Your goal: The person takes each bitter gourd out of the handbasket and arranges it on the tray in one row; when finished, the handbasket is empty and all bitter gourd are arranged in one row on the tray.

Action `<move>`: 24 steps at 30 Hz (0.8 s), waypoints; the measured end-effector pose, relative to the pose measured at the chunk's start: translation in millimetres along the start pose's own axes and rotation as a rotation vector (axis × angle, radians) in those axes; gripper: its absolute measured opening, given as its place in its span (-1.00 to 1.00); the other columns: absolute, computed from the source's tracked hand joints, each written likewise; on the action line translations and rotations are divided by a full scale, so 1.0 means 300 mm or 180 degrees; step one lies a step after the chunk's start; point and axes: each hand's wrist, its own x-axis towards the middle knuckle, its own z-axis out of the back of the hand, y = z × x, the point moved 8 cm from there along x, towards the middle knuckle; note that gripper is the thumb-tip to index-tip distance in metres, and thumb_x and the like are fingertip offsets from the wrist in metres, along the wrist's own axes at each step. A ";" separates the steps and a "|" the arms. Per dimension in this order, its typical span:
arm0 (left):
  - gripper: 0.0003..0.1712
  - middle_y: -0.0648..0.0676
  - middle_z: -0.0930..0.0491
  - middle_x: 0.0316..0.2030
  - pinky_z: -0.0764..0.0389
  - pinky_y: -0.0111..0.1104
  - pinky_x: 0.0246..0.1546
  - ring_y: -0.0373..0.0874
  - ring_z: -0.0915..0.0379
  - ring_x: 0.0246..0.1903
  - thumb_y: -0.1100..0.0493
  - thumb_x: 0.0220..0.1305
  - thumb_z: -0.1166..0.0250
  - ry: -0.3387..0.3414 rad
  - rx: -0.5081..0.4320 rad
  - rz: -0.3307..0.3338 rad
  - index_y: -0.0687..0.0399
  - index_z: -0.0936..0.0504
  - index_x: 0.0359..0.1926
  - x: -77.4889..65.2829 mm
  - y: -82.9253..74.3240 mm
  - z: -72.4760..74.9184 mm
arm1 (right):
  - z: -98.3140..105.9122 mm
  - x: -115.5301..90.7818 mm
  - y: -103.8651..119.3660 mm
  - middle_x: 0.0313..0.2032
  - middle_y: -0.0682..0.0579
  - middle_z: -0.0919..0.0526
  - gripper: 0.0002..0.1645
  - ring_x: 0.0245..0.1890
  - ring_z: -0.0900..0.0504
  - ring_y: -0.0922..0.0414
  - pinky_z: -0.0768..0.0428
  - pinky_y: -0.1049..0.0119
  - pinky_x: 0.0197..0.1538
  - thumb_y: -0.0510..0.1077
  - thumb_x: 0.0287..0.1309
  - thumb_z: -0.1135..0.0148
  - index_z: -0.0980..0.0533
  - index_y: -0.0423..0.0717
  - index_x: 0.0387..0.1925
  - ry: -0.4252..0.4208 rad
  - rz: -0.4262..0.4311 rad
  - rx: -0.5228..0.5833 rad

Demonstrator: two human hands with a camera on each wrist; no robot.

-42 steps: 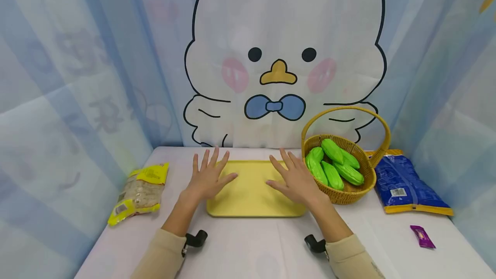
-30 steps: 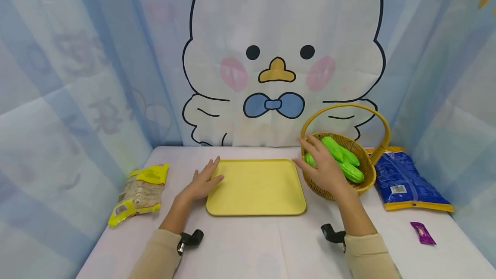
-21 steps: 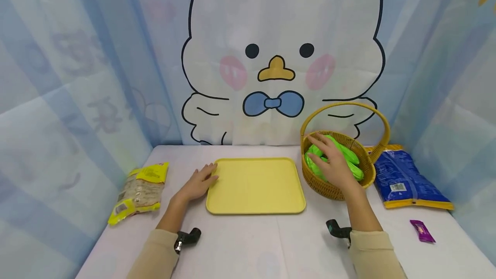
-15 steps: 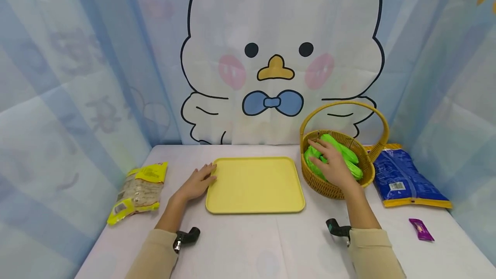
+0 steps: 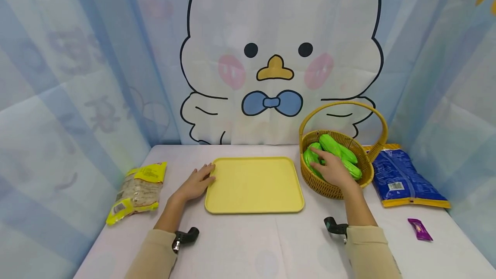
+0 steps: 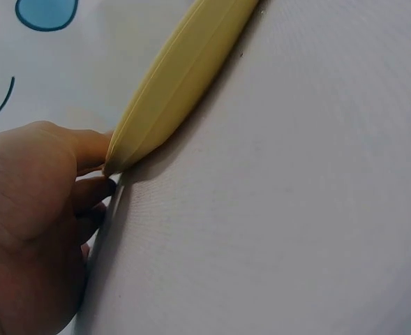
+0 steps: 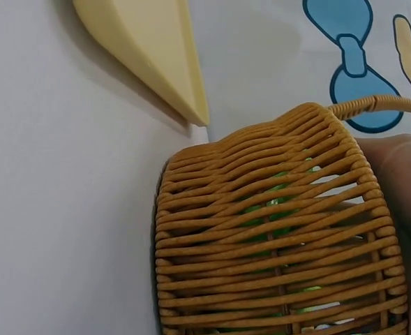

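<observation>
My left hand (image 5: 196, 182) rests at the left edge of a yellow tray (image 5: 253, 186), fingers extended. In the left wrist view, the fingers (image 6: 93, 149) touch the end of the tray (image 6: 184, 77). My right hand (image 5: 335, 170) dips into a brown wicker basket (image 5: 323, 188) holding several bright green, ridged bitter melons (image 5: 348, 154). Its index finger and thumb reach over the leftmost bitter melon (image 5: 311, 156); I cannot tell whether they grip it. In the right wrist view, the basket wall (image 7: 275, 230) hides the fingertips, and part of the right hand (image 7: 404, 185) shows behind the rim.
A yellow-ended clear packet (image 5: 139, 190) lies at the table's left. Right of the basket, whose handle (image 5: 342, 103) arches above it, lies a blue packet (image 5: 404, 180). A small purple-wrapped candy (image 5: 420, 230) lies nearer the front right. A printed curtain (image 5: 279, 25) hangs behind.
Both hands have moved apart from above the tray: the left to its left edge, the right into the basket. Most recently the right hand's fingers have bent down among the bitter melons.
</observation>
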 end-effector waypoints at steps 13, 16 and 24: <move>-0.33 0.30 -0.07 0.61 0.35 0.15 0.67 0.24 0.18 0.64 0.06 0.65 -0.03 0.0020 0.0007 0.0027 0.22 -0.16 0.61 -0.002 0.003 0.003 | -0.024 0.021 0.003 0.47 -0.32 -0.38 -0.39 0.47 -0.32 -0.39 -0.44 -0.40 0.40 -0.09 0.55 -0.14 -0.35 -0.01 0.53 0.0210 0.0008 -0.0023; -0.33 0.31 -0.07 0.61 0.35 0.16 0.67 0.24 0.18 0.64 0.06 0.65 -0.03 0.0020 0.0014 0.0043 0.22 -0.17 0.61 -0.005 0.005 0.003 | -0.027 0.021 0.001 0.47 -0.31 -0.39 -0.40 0.39 -0.43 -0.35 -0.52 -0.31 0.35 -0.11 0.54 -0.15 -0.37 -0.02 0.52 0.0210 0.0002 -0.0024; -0.33 0.29 -0.08 0.61 0.35 0.15 0.67 0.23 0.18 0.64 0.05 0.65 -0.04 0.0021 0.0014 0.0028 0.20 -0.17 0.61 -0.001 0.005 -0.002 | -0.011 0.011 0.005 0.43 -0.33 -0.42 -0.42 0.48 -0.27 -0.39 -0.33 -0.40 0.47 -0.25 0.48 -0.20 -0.42 -0.16 0.46 0.0007 0.0102 -0.0021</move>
